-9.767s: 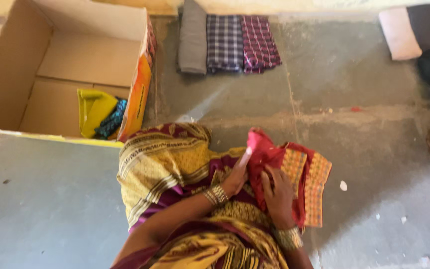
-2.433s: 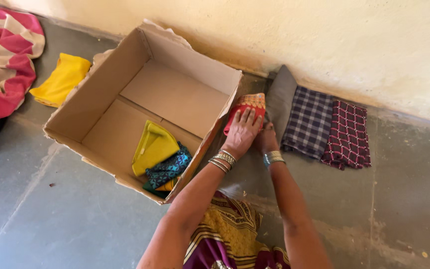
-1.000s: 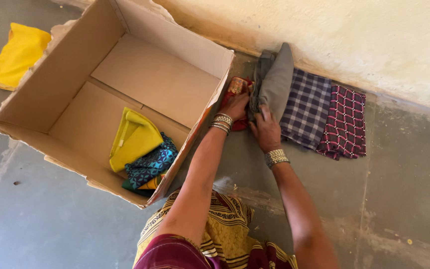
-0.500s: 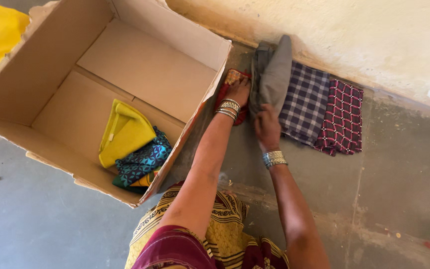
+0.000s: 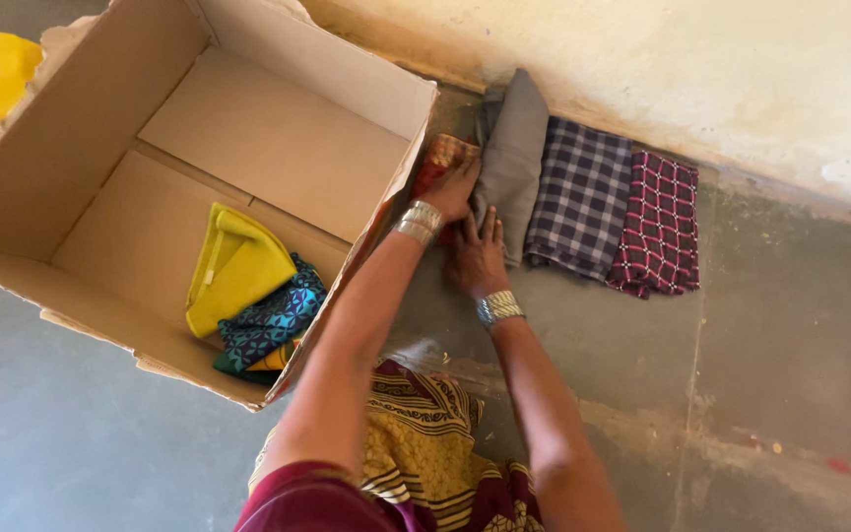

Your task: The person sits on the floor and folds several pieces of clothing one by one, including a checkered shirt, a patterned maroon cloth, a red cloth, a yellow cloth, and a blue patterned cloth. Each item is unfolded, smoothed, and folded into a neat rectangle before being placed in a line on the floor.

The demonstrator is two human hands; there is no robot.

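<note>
The left hand point(image 5: 452, 187) lies flat, fingers together, on the folded red cloth point(image 5: 437, 161), wedged on the floor between the cardboard box point(image 5: 278, 59) and the grey cloth point(image 5: 511, 158); the right hand point(image 5: 480, 258), fingers spread, presses the grey cloth's near edge, by the wall.

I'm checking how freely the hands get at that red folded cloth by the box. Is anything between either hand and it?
Nothing visible. The left hand lies flat on the red folded cloth, which sits squeezed between the cardboard box wall and the grey folded cloth. The right hand rests just beside it, at the grey cloth's near edge.
</note>
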